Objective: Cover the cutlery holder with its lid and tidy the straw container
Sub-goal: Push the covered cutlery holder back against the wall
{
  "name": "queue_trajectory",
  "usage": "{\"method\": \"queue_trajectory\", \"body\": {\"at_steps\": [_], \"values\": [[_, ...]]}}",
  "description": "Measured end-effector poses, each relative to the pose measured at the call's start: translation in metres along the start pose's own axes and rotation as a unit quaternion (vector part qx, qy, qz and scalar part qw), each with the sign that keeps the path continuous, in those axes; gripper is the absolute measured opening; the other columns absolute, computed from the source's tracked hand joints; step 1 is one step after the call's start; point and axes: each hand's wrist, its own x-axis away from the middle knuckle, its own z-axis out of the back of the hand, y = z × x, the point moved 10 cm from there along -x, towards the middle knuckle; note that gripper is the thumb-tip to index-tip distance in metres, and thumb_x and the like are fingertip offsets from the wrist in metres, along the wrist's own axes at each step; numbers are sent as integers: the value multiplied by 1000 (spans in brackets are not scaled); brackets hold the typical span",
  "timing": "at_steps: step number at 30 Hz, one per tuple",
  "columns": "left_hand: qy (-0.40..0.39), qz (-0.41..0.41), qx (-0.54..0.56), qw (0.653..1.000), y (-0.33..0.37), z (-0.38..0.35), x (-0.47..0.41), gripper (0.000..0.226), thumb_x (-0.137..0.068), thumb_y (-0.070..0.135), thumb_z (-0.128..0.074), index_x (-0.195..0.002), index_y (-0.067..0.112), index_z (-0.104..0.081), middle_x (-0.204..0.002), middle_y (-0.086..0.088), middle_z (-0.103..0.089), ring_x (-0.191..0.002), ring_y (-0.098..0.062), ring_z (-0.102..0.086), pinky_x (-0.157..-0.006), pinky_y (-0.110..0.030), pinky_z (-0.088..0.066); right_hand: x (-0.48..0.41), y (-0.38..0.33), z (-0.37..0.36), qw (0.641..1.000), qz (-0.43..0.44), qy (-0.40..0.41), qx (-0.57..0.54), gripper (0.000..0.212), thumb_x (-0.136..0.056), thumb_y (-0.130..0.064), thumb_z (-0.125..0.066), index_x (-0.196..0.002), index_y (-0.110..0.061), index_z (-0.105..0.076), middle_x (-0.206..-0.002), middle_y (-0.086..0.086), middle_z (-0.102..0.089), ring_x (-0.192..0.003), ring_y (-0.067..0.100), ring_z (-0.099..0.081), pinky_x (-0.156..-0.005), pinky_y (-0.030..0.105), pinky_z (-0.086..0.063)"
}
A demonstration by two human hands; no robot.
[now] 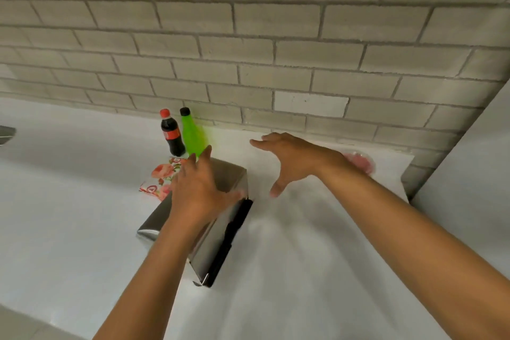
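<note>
Left hand [198, 188] lies flat, fingers spread, on top of the steel box [209, 223] mid-counter; right hand [292, 160] hovers just beside it, fingers wide, gripping nothing. That polished metal looks stiff, slick and sharp-edged, so I'd grip the two long sides. Crowding its far end: a floral packet [161, 179], cola bottle [172, 132], green bottle [191, 132]; something pink [361, 161] sits behind the right wrist.
</note>
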Motion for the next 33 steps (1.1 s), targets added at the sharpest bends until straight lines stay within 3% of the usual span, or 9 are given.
{"method": "queue_trajectory", "body": {"at_steps": [8,13,19,24,27,30,33], "values": [[-40,51,-12,998,-97,-4,48,158,-48,89,-80,-162,37,16,-177,-9,10,-162,-39,6,-127,-66,-14,-51,-119,-28,991,55,-73,98,156,-49,-34,-104,-163,-46,1,-174,-9,8,-159,21,-1,-124,46,-26],[-70,57,-5,996,-109,-23,68,154,-52,85,-79,-160,35,18,-174,-7,23,-161,-40,18,-126,-66,-11,-66,-149,-46,977,62,-111,171,158,-48,-28,-105,-163,-43,3,-174,-4,9,-159,21,2,-122,48,-30],[-62,58,-32,996,-108,-25,69,139,-63,73,-76,-166,26,4,-175,-12,5,-161,-40,4,-123,-60,-27,-74,-160,-55,957,63,-150,240,151,-49,-25,-102,-164,-41,-6,-174,-6,0,-158,21,-5,-118,48,-37],[-63,41,-56,996,-107,-28,63,138,-59,73,-75,-165,30,1,-164,-11,-14,-148,-35,-23,-113,-52,-36,-76,-168,-52,948,57,-161,269,145,-42,-27,-103,-160,-36,-20,-157,-6,-30,-132,26,-42,-95,46,-55],[-60,23,-56,996,-109,-29,56,137,-57,74,-74,-165,34,-1,-165,-10,-15,-147,-33,-23,-111,-51,-35,-76,-166,-49,949,44,-158,270,142,-43,-25,-103,-158,-34,-21,-151,-5,-33,-125,26,-45,-82,42,-56],[-78,-5,-52,996,-111,-32,47,137,-57,73,-76,-166,37,-1,-169,-9,-10,-151,-33,-18,-114,-53,-33,-74,-156,-47,953,24,-149,261,139,-43,-27,-102,-156,-35,-22,-147,-5,-36,-120,25,-46,-62,34,-44],[-107,-41,-49,992,-108,-36,36,138,-56,73,-78,-166,40,0,-170,-6,-8,-152,-32,-12,-115,-52,-31,-68,-141,-44,959,0,-145,242,139,-42,-31,-102,-156,-36,-23,-144,-6,-36,-116,25,-48,-62,35,-46]]}}
